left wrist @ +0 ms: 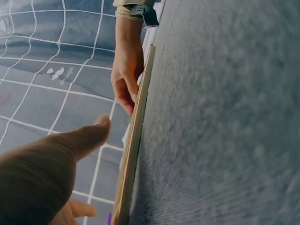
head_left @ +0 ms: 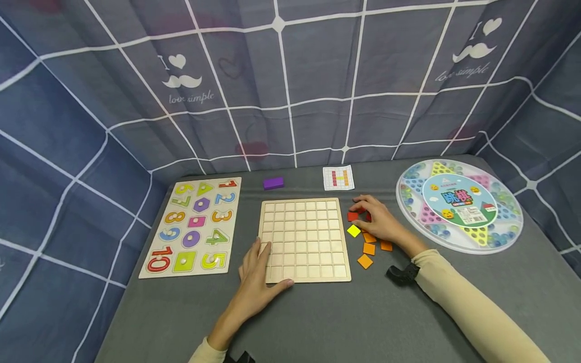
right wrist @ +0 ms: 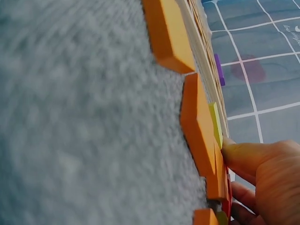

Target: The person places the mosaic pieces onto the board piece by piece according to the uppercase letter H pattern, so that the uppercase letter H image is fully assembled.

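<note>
A square wooden grid board (head_left: 303, 240) lies flat on the table. My left hand (head_left: 256, 275) rests at its lower left corner, fingers along the left edge and thumb at the front edge. To the right of the board, my right hand (head_left: 381, 222) is lowered over small square tiles. Its thumb and index finger are right at a red tile (head_left: 352, 216); I cannot tell whether they pinch it. Other red tiles are partly hidden under the hand. A yellow tile (head_left: 353, 231) and several orange tiles (head_left: 369, 249) lie just below the fingers.
A number and shape puzzle board (head_left: 209, 201) lies on the left. Behind the grid board are a purple block (head_left: 273, 183) and a pattern card (head_left: 338, 186) with red, yellow and orange squares. A round game board (head_left: 413, 201) lies on the right. Tiled-pattern curtains (head_left: 254, 126) enclose the table.
</note>
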Motion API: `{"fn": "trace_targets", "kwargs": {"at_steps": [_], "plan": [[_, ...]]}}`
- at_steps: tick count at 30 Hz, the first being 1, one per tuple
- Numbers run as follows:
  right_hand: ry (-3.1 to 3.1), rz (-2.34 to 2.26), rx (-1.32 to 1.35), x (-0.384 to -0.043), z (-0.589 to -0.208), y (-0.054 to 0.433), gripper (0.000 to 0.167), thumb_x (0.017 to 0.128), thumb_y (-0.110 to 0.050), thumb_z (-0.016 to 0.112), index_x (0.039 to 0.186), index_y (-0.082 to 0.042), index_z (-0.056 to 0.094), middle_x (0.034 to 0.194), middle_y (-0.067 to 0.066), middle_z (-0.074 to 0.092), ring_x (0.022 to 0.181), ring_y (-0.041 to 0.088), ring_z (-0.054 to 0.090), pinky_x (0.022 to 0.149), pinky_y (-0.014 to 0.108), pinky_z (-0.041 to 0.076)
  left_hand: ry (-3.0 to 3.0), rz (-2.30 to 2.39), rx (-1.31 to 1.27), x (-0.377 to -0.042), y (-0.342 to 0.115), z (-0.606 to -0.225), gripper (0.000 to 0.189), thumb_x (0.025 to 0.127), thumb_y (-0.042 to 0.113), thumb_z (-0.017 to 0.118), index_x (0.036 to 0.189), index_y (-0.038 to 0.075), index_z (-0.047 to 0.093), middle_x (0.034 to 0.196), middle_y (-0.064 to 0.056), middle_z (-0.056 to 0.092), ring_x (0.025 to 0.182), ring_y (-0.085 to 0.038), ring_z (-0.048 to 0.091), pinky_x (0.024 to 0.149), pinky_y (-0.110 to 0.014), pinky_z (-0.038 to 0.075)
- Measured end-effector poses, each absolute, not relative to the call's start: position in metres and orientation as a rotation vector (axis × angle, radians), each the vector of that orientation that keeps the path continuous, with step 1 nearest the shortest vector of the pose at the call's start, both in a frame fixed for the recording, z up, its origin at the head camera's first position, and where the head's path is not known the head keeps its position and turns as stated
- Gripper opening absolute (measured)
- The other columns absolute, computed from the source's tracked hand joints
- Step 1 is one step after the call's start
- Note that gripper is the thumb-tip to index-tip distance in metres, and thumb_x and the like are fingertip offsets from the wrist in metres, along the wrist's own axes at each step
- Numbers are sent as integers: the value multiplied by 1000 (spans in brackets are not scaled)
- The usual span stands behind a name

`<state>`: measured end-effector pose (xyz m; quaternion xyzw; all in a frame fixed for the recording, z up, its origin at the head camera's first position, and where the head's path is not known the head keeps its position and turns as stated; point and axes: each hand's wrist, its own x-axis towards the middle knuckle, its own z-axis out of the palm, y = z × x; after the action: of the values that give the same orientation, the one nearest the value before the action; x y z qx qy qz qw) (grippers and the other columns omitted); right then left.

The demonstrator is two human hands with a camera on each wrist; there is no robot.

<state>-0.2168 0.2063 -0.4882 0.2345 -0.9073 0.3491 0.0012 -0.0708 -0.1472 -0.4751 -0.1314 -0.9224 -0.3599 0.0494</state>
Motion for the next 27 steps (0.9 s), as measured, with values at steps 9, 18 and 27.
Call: {"fn": "trace_targets", "kwargs": {"at_steps": [9, 18, 27], "plan": [[-2790, 1108, 696, -215, -496, 203, 30, 87, -16, 75, 113, -7, 65, 139, 17, 50, 133, 37, 41, 106, 61, 21, -2776, -1132, -322, -72, -146, -486, 125, 61, 39, 92, 153, -5, 19, 156, -28, 21, 139, -48, 20, 100, -59, 17], [-2765, 1091, 692, -216, -497, 200, 30, 88, -20, 75, 112, -7, 65, 136, 17, 51, 125, 35, 49, 107, 61, 22, -2742, -1051, -297, -77, -149, -494, 126, 56, 37, 95, 151, -5, 24, 154, -30, 24, 135, -48, 27, 99, -58, 21], [-2760, 1093, 660, -214, -499, 202, 26, 87, -20, 75, 109, -8, 66, 133, 14, 52, 121, 33, 51, 106, 60, 21, -2780, -1054, -284, -77, -149, -493, 127, 57, 42, 94, 152, -5, 24, 155, -29, 23, 136, -47, 27, 100, -60, 22]]}}
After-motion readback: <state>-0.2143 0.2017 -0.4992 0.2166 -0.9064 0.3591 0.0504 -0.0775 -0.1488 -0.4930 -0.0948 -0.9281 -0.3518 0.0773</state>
